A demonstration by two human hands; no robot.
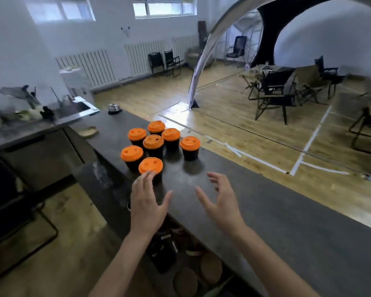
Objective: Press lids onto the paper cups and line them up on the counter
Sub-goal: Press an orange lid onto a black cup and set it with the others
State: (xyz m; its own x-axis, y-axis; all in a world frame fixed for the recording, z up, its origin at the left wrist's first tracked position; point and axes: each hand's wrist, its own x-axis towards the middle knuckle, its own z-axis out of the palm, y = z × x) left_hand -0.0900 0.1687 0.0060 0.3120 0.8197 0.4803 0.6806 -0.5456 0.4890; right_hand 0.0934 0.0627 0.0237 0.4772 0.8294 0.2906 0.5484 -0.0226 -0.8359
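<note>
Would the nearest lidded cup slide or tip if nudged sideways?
Probably slides: the nearest cup looks short and squat on the smooth counter. A push high at the lid, where the left hand is, could tip it. Weight can't be judged; contents hidden.

seven lids [150,165]: orange, each with face-like moulded marks. paper cups [190,154]: black. counter [266,211]: dark grey-brown, mottled. floor [234,108]: tan wood planks, white tape lines [313,136]. radiators [94,65]: white, ribbed. folding chairs [275,81]: black.

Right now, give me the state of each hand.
Left hand: open, fingertips at the nearest orange lid, gripping nothing.
Right hand: open, fingers spread, holding nothing.
</note>
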